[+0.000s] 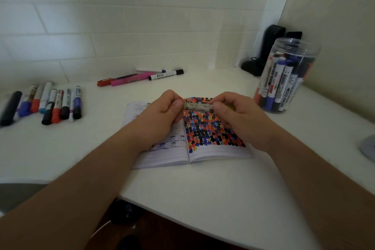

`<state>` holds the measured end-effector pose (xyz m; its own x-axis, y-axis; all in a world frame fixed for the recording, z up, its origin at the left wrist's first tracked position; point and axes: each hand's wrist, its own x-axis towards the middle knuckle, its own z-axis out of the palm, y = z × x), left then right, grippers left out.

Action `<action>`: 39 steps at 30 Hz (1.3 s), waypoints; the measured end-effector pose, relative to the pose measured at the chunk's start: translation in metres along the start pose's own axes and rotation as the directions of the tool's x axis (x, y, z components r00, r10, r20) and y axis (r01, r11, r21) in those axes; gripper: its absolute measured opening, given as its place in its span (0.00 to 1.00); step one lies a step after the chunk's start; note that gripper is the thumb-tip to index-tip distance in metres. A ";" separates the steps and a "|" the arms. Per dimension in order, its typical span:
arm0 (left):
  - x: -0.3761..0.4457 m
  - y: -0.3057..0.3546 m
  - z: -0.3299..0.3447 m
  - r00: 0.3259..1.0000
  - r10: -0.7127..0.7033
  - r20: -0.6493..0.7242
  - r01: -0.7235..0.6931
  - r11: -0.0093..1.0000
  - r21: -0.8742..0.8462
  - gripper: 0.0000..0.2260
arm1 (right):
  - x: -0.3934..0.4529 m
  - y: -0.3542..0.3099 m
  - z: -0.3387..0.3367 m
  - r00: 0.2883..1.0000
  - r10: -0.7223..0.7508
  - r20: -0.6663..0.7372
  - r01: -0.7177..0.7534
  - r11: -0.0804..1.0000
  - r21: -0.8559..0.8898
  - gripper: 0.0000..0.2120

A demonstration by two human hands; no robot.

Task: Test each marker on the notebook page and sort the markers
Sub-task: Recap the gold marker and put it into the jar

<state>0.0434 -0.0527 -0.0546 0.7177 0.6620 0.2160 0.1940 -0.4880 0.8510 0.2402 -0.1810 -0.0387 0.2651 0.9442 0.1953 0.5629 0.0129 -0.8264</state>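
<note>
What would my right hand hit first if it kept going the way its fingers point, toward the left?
Most likely the left hand. The right hand grips the same marker from the opposite end, just above the notebook, with only a short stretch of barrel between them. Depth looks matched, though one view cannot confirm.

The white worktop (203, 189) holds an open notebook (182, 154) in the middle, and its right page is full of colored marks. A row of markers (46, 103) lies on the left side, and a small bunch of markers (140, 77) lies at the back near the wall. A clear jar (284, 79) full of markers stands on the right, with dark things (253, 67) in the corner behind it.
</note>
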 end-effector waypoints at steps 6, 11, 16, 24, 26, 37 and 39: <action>-0.004 0.006 0.002 0.999 0.022 -0.045 -0.021 0.999 0.027 0.11 | 0.000 -0.004 0.003 1.000 -0.009 -0.011 0.009 1.000 0.019 0.09; -0.002 0.006 0.001 0.999 0.011 -0.040 -0.010 1.000 0.028 0.11 | 0.001 -0.005 0.008 1.000 -0.019 -0.011 0.019 1.000 0.016 0.09; -0.007 0.011 0.002 0.997 0.030 -0.074 -0.024 0.996 0.087 0.10 | 0.001 -0.005 0.006 1.000 -0.029 -0.011 0.029 1.000 -0.002 0.07; 0.006 -0.004 0.006 0.994 0.057 0.098 -0.072 0.985 0.155 0.08 | 0.003 -0.011 -0.005 0.925 -0.052 -0.376 0.098 0.990 0.105 0.14; 0.009 -0.003 0.007 0.991 0.048 0.129 -0.077 0.969 0.233 0.17 | 0.002 -0.016 -0.013 0.885 -0.033 -0.465 0.107 0.985 0.133 0.17; 0.014 -0.011 0.017 0.969 0.191 0.156 -0.245 0.821 0.516 0.15 | 0.003 -0.094 -0.181 0.533 -0.190 -0.824 0.211 0.974 -0.088 0.18; 0.013 -0.008 0.018 0.962 0.227 0.154 -0.274 0.810 0.518 0.14 | 0.010 -0.093 -0.205 0.520 -0.232 -0.822 0.103 0.972 -0.209 0.19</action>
<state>0.0629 -0.0501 -0.0673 0.8372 0.4380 0.3274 0.3068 -0.8718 0.3819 0.3504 -0.2403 0.1485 0.6510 0.2170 0.7274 0.7384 0.0408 -0.6731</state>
